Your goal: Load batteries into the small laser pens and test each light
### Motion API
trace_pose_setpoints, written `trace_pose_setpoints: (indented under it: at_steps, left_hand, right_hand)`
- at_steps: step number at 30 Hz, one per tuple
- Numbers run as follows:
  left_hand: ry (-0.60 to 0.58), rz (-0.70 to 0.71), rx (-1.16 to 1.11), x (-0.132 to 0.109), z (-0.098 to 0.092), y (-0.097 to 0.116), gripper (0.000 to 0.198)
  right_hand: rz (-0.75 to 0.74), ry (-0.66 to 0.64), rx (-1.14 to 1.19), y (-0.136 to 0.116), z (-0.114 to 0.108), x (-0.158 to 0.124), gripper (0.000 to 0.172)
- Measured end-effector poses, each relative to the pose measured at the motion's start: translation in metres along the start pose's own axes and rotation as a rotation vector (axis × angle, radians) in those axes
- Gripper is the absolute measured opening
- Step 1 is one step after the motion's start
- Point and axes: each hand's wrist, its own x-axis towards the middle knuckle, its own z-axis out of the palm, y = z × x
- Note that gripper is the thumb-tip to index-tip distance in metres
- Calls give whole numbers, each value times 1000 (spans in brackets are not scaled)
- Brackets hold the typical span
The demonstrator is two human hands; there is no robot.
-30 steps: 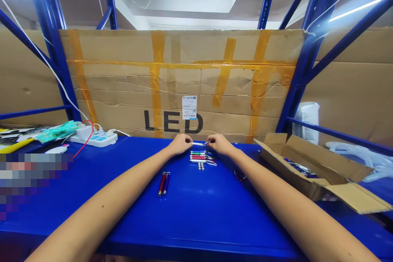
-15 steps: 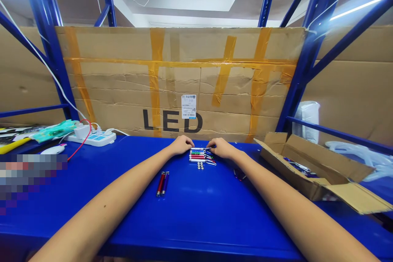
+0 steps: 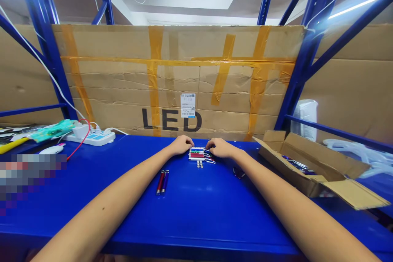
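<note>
On the blue table lies a row of several slim pen-like metal tubes (image 3: 196, 154), white, blue, green and red, with clips at their right ends. My left hand (image 3: 181, 145), fingers curled into a pinch, is at the left end of the farthest tube. At the clip end of the same tube, my right hand (image 3: 221, 147) is also closed, its fingertips partly hidden. Several small silver button cells (image 3: 200, 164) sit just in front of the row. Nearer to me and to the left, a red tube (image 3: 160, 182) and a purple tube (image 3: 165, 181) lie side by side.
An open cardboard box (image 3: 294, 172) with more metal pieces stands at the right. Dark clips (image 3: 238, 172) lie beside my right forearm. A white power strip (image 3: 92, 137) and cables are at the back left. A large taped carton (image 3: 123, 90) walls the back.
The view has shifted slightly. Both hands stay at the far end of the row, with the right fingers moved only a little.
</note>
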Motion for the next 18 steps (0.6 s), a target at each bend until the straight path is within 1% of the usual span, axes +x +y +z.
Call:
trace_pose_setpoints:
  at_steps: [4,6,9,10,11,12,13,16,17,18]
  left_hand:
    - [20,-13,-21,-2,0,-2,22]
    - [44,-21,-57,-3,-1,-3,22]
    - [82,-41,-94,-7,-11,-8,20]
    - [78,-48,-95,-10,-18,-10,19]
    - [65,-52,-92,-13,-26,-12,17]
    - [23,-58,-98,-18,-35,-13,16]
    - [-62,-81,-105,-23,-45,-13,15]
    - [-446,-153,-94,-43,-72,-8,17]
    - [-546,-185,-107,-50,-78,-5,17]
    - [-616,-209,-124,-56,-83,0,18]
  right_hand:
    - [24,-8,30,-2,-2,0,36]
    - [66,19,31,-2,-6,-1,36]
    - [83,152,1,-10,-13,-9,28]
    - [60,206,-4,-17,-14,-14,26]
    - [5,242,4,-27,-13,-21,25]
    - [-60,248,31,-39,-12,-29,25]
    - [-143,217,61,-53,-8,-38,27]
    - [-432,48,78,-101,9,-63,34]
    - [-492,6,66,-115,16,-70,36]
    - [-535,-26,56,-127,22,-74,38]
